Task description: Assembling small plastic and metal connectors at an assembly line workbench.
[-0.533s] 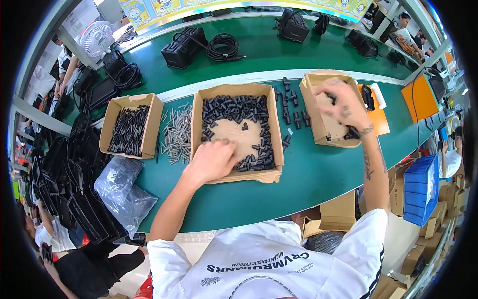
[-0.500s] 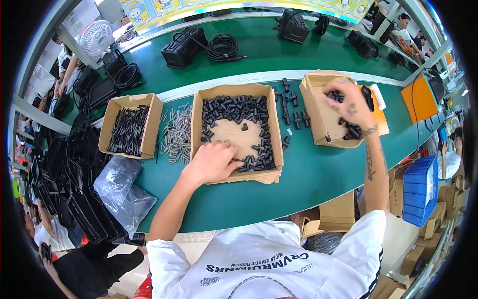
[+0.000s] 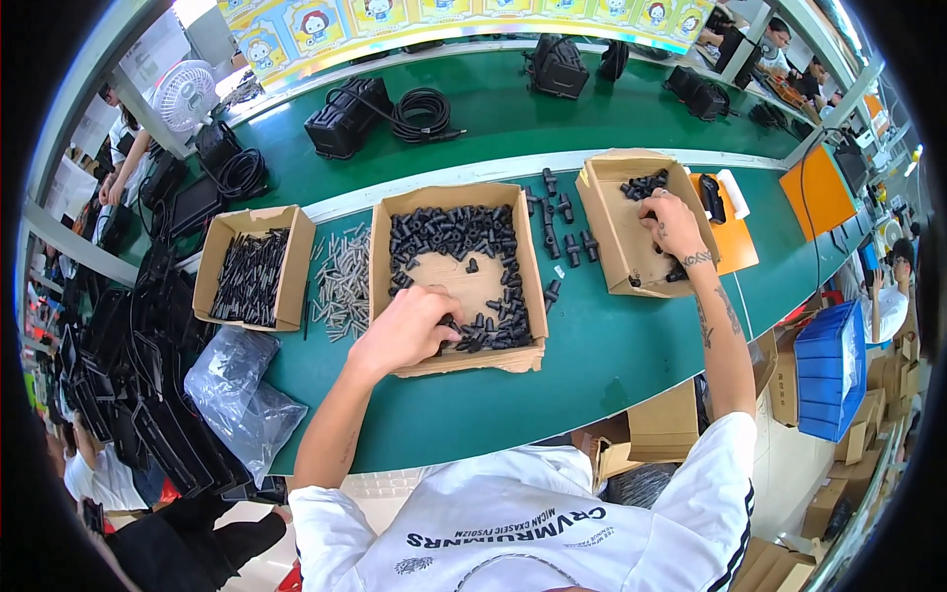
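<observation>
My left hand (image 3: pixel 404 331) reaches into the middle cardboard box (image 3: pixel 537 276), its fingers curled down at the near edge of the pile. The fingertips close on a black tubular connector (image 3: pixel 450 324) there. Many like connectors (image 3: pixel 444 229) line the far and right sides of that box. Inside the right cardboard box (image 3: pixel 604 222), my right hand (image 3: pixel 673 223) has its thumb and fingers pinched together; whatever they hold is hidden. Black connectors (image 3: pixel 645 184) lie beyond those fingers, and others sit under the wrist.
Between the boxes stand several loose black connectors (image 3: pixel 550 222). Left of the middle box lie silver pins (image 3: pixel 341 281) and a box of dark rods (image 3: pixel 305 266). A clear plastic bag (image 3: pixel 242 400) rests at the table's left edge. Black cased devices (image 3: pixel 347 118) stand behind.
My right hand has lowered into the right box, its fingers coming down beside the connectors. My left hand stays at the middle box's near side. The whole view has shifted slightly.
</observation>
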Demonstrator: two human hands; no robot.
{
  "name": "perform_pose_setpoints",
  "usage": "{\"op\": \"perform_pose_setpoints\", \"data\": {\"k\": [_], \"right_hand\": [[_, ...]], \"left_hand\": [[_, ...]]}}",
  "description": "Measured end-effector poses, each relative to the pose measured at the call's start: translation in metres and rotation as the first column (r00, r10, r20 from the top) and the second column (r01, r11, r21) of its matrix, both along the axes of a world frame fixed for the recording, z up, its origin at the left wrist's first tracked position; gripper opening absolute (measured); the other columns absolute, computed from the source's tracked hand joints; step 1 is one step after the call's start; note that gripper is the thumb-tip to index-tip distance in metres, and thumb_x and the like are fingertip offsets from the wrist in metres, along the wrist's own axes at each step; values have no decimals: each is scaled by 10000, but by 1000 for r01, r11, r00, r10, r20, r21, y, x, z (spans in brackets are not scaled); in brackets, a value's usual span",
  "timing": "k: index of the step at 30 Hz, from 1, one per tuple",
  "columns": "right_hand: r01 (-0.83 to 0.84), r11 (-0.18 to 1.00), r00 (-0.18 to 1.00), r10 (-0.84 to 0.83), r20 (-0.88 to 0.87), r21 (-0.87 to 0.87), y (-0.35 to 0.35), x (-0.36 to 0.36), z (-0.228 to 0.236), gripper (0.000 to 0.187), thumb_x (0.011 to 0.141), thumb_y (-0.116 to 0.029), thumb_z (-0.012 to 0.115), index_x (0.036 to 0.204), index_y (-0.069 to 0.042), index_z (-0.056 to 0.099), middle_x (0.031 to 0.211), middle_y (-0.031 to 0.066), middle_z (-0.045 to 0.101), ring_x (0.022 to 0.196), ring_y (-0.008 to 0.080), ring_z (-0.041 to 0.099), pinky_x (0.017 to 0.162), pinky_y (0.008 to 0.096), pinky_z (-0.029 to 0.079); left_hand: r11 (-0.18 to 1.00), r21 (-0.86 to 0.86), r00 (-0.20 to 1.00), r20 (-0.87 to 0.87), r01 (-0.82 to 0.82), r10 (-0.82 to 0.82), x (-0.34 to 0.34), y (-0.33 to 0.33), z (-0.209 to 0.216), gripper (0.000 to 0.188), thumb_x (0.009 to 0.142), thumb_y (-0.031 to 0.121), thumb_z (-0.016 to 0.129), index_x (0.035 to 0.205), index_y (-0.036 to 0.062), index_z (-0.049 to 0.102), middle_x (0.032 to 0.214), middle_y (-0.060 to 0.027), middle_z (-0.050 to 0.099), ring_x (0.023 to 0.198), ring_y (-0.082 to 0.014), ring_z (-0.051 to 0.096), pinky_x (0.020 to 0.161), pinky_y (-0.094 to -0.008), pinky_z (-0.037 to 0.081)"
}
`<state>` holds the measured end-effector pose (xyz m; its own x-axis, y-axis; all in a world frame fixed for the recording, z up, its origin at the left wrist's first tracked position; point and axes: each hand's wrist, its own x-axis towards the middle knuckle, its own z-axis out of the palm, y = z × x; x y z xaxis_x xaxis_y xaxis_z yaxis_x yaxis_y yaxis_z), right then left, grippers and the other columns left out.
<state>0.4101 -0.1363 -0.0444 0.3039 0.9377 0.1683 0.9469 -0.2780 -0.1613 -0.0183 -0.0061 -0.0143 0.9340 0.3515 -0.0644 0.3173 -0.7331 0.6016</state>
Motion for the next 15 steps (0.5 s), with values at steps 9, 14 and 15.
{"op": "perform_pose_setpoints", "data": {"k": [9,14,15], "right_hand": [[-40,962,992,71,-106,270,-4,-12,14,246,800,42,648,1027,-54,651,868,139,624,826,297,646,744,404,532],[156,896,685,205,-699,415,4,-53,48,315,890,-21,668,1202,-29,624,993,79,652,936,146,649,801,274,531],[171,883,534,290,-794,437,6,-70,58,310,884,-21,676,1190,-13,627,1044,85,657,974,152,653,815,268,532]], "left_hand": [[986,-88,948,277,-139,158,2,3,-5,151,856,65,687,990,-5,680,874,-149,627,764,-302,630,698,-393,507],[720,-666,919,135,-192,370,8,4,-9,131,979,110,612,1048,-1,618,818,-21,635,669,-76,569,600,-237,474],[721,-667,920,139,-186,366,9,5,-10,131,979,110,612,1048,-1,618,818,-21,635,669,-76,569,600,-237,474]]}}
